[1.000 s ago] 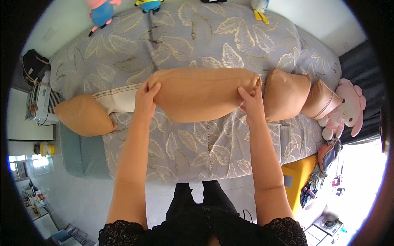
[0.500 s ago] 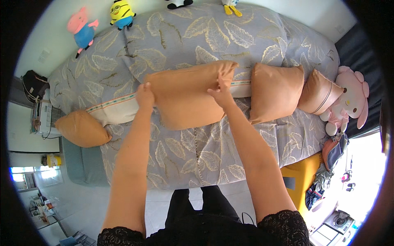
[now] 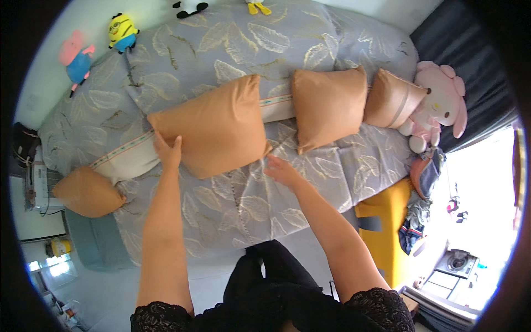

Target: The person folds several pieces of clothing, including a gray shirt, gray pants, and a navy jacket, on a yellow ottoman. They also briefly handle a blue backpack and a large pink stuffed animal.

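A large tan cushion [image 3: 218, 130] leans at a tilt in the middle of the sofa, over a long cream bolster [image 3: 135, 160] with a patterned stripe. My left hand [image 3: 167, 152] rests against the cushion's left edge, thumb raised and fingers apart, not wrapped round it. Just off the lower right corner, my right hand [image 3: 284, 170] hovers with loosely spread fingers and nothing in them. To the right stand a square tan cushion [image 3: 329, 108] and a smaller banded one [image 3: 394, 98]. Another tan cushion [image 3: 89, 192] lies at the bolster's left end.
Grey leaf-patterned fabric [image 3: 265, 210] covers the sofa. A pink plush rabbit [image 3: 440, 105] sits at its right end. Along the back are a pink-and-blue plush pig [image 3: 76, 61] and a yellow plush figure [image 3: 123, 33]. A yellow seat [image 3: 381, 221] stands at the right front.
My right hand has come off the large cushion's upper right and moved down toward me. My left hand is lower along its left edge. The view has shifted to the right and tilted.
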Motion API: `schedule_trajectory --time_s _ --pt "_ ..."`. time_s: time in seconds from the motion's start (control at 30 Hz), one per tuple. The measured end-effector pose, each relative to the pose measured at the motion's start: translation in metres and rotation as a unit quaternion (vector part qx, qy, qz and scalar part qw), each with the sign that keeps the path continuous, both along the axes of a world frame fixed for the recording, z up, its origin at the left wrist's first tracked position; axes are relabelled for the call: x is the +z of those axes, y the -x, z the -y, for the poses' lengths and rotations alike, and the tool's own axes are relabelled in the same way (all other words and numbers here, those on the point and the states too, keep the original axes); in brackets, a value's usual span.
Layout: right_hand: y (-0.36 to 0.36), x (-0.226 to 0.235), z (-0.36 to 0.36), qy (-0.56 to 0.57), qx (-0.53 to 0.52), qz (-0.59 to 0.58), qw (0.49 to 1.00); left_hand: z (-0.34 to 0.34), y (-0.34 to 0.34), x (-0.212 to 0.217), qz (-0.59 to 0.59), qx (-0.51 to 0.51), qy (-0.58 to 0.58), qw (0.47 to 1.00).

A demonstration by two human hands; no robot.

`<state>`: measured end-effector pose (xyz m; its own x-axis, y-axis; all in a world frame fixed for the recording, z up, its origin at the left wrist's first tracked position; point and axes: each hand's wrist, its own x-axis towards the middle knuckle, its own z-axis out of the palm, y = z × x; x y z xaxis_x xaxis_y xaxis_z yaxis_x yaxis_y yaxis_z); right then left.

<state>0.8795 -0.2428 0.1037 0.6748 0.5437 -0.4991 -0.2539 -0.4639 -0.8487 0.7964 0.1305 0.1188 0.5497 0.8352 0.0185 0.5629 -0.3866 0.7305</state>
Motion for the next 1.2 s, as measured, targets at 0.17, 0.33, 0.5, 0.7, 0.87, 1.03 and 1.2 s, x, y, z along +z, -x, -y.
schedule_trajectory --time_s 0.17,0.33,0.5,0.7,0.87,1.03,1.2 --pt "-0.006 0.015 0.126 0.092 -0.105 -0.105 0.985 0.075 0.100 -0.100 -0.062 -0.007 0.065 0.996" --pt "-0.078 -0.005 0.222 0.103 -0.245 -0.053 0.963 0.181 0.116 -0.103 -0.181 -0.015 0.202 0.963" --pt "-0.205 -0.060 0.280 0.113 -0.273 0.051 0.954 0.241 0.018 -0.114 -0.062 -0.134 0.372 0.916" --pt "-0.342 -0.118 0.326 0.121 -0.212 0.207 0.947 0.336 -0.164 -0.065 -0.065 -0.172 0.461 0.868" --pt "-0.409 -0.099 0.324 -0.187 -0.144 0.073 0.969 0.380 -0.275 -0.077 -0.021 -0.031 0.517 0.855" --pt "-0.401 -0.091 0.316 -0.188 -0.147 -0.074 0.968 0.399 -0.303 -0.090 0.136 -0.105 0.588 0.790" --pt "-0.334 -0.100 0.268 -0.232 -0.109 0.034 0.966 0.347 -0.259 -0.094 0.247 -0.127 0.541 0.794"
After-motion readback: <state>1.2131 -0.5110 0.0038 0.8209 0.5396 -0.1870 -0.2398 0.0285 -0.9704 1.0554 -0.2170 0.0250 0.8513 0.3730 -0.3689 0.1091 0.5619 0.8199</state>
